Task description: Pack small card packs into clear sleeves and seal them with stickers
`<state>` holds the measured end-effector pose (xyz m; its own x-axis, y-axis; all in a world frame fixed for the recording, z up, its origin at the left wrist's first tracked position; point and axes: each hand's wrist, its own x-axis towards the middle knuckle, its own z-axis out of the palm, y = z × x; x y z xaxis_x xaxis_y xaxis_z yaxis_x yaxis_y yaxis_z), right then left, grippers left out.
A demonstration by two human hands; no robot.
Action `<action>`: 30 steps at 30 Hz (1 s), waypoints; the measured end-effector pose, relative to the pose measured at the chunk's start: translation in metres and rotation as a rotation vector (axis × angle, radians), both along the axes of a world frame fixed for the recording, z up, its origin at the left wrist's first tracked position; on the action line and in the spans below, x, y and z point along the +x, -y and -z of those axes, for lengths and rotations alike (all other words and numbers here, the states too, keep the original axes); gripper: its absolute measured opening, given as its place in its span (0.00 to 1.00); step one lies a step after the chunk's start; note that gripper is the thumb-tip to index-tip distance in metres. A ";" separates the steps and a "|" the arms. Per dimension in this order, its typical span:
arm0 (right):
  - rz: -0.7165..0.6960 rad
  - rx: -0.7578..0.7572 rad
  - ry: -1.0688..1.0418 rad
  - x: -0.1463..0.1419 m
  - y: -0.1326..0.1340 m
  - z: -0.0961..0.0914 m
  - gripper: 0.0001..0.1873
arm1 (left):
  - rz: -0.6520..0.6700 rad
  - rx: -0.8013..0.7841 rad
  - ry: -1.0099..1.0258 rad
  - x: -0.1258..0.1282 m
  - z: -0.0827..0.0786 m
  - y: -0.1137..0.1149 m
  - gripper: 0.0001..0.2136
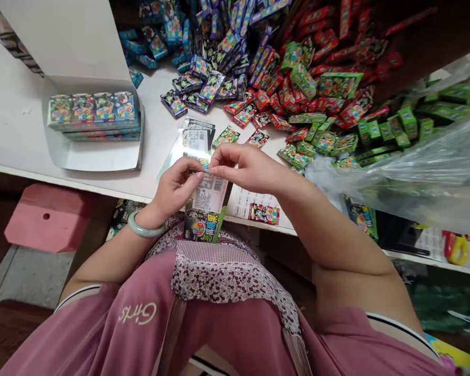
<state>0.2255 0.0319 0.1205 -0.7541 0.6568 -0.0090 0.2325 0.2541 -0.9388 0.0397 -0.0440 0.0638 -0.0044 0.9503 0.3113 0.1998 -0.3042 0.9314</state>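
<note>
Packet [207, 206] of glossy printed film, flat and rectangular, stands upright at the edge of the white table [19, 136], its top edge pinched between the left hand [176, 185] and right hand [245, 167]. It carries a white barcode label (print too small to read) and probably cartoon lettering below.

This looks like a small packing workshop. A white desk [19, 130] carries heaps of small candy boxes [297, 68] sorted by colour: blue, red, green. Left of the heaps stands an open carton [97, 156] with packed rows; right of them lies a clear plastic bag [415, 172].
</note>
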 end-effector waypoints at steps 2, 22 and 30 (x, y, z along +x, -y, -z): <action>0.010 -0.041 -0.001 0.000 -0.001 0.003 0.06 | 0.010 -0.028 0.003 -0.001 0.000 -0.001 0.09; 0.027 -0.743 0.209 -0.019 -0.006 0.013 0.04 | 0.108 0.207 -0.055 -0.002 0.003 -0.003 0.07; 0.090 0.083 0.496 0.033 -0.058 0.035 0.09 | -0.380 0.032 0.144 -0.070 0.015 -0.014 0.05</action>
<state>0.2589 0.0895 0.0856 -0.6129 0.7325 -0.2964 0.6693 0.2818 -0.6875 -0.0300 -0.0302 0.0491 -0.3992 0.8624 0.3113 0.1716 -0.2633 0.9493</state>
